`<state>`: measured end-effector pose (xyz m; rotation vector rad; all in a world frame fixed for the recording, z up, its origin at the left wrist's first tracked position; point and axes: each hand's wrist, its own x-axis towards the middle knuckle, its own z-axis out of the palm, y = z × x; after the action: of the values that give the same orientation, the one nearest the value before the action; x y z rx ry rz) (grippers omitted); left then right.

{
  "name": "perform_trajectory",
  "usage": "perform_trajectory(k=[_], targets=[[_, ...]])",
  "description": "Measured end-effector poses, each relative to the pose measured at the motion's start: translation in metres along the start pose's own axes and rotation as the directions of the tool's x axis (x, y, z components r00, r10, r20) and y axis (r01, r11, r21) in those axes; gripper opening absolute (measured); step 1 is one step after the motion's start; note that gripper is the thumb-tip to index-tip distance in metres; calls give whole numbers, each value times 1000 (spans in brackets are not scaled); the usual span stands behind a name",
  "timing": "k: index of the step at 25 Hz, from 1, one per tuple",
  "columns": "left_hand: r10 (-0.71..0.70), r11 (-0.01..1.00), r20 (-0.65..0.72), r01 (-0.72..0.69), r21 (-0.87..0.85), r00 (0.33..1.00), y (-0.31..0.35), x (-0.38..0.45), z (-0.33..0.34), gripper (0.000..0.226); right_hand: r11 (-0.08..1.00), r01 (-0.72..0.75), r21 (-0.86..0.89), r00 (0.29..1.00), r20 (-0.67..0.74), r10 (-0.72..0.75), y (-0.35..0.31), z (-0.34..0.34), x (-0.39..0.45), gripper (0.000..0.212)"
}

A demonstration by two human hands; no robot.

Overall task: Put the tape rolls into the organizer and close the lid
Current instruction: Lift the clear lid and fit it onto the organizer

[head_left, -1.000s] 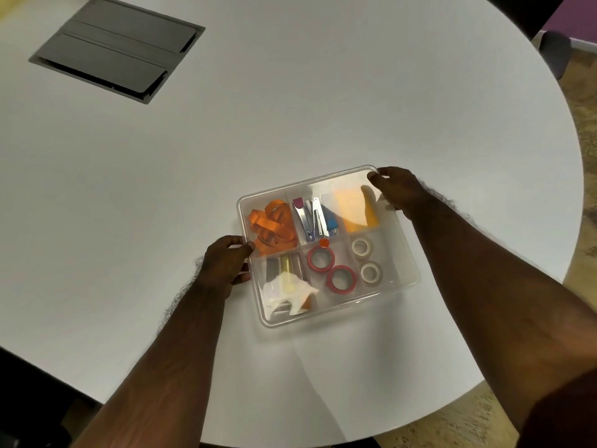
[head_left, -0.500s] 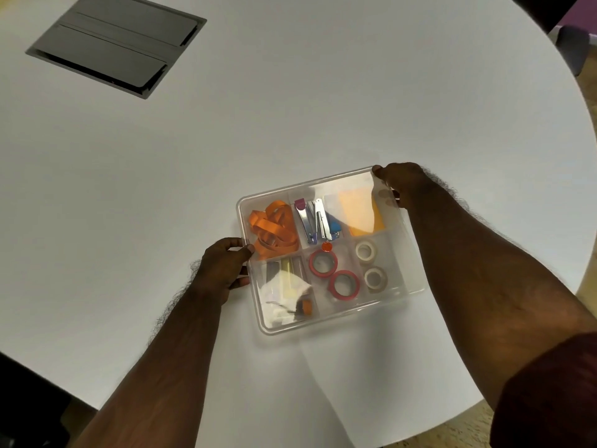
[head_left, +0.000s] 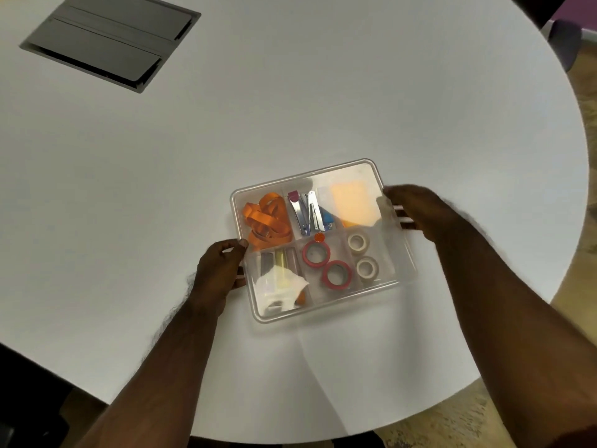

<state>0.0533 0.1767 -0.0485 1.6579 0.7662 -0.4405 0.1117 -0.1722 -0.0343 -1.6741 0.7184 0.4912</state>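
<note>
Our left hand (head_left: 219, 270) grips the clear plastic divided organizer (head_left: 407, 270) at its 9 o'clock edge; our right hand (head_left: 412, 211) grips its 3 o'clock edge, on the clear lid (head_left: 361, 171), which seems nearly seated. Inside, toward 5 o'clock: two red tape rolls (head_left: 326, 265) and two white tape rolls (head_left: 362, 255).

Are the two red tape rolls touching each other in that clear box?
Cannot tell. In the head view the two red tape rolls sit very close, rims seeming to meet, but the organizer's hazy lid blurs that spot.

Round white table (head_left: 323, 92) with 1 grey recessed cable hatch (head_left: 109, 40).
</note>
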Motion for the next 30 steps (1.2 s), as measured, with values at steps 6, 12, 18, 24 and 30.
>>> perform_trajectory(k=[6, 12, 18, 24, 30], targets=[[-144, 967, 318, 202, -157, 937, -69, -55, -17, 38, 993, -109, -45, 966, 229, 117, 85, -36, -64, 44], [-55, 918, 222, 137, -373, 973, -89, -60, -2, 36, 977, -115, 182, 976, 203, 77, 106, -32, -60, 47], [25, 939, 7, -21, -345, 1000, -89, -70, 12, 28, 994, -67, 88, 992, 109, 57, 103, -27, -64, 39], [12, 930, 13, -7, -369, 1000, -72, -66, 16, 24, 984, -26, 174, 998, -44, 34, 108, -16, -74, 30], [38, 953, 61, -18, -303, 997, -50, -51, 30, 24, 957, -17, 288, 985, -162, 66, 123, -19, -90, 30]])
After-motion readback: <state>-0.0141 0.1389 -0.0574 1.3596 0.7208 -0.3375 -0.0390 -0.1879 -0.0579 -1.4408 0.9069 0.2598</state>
